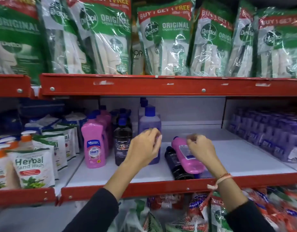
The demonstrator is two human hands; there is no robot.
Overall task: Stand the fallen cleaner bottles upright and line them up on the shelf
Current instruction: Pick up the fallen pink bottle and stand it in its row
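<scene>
On the white middle shelf [244, 158] a pink bottle [186, 156] lies fallen on top of a black bottle [176, 166], both with caps pointing back. My right hand [199, 148] hovers over the pink bottle with fingers curled, touching or just above it. My left hand [146, 146] is in front of an upright purple bottle [149, 124] with a blue cap; its fingers curl at the bottle's front, and I cannot tell if they grip it. To the left stand an upright black bottle [122, 144] and a row of pink bottles [94, 144].
Herbal hand wash pouches [32, 166] fill the left bay. Wrapped purple packs [269, 136] line the right side. Green Dettol refill bags [164, 42] hang over the red shelf beam [161, 86] above. More packets sit below the red front lip [144, 186].
</scene>
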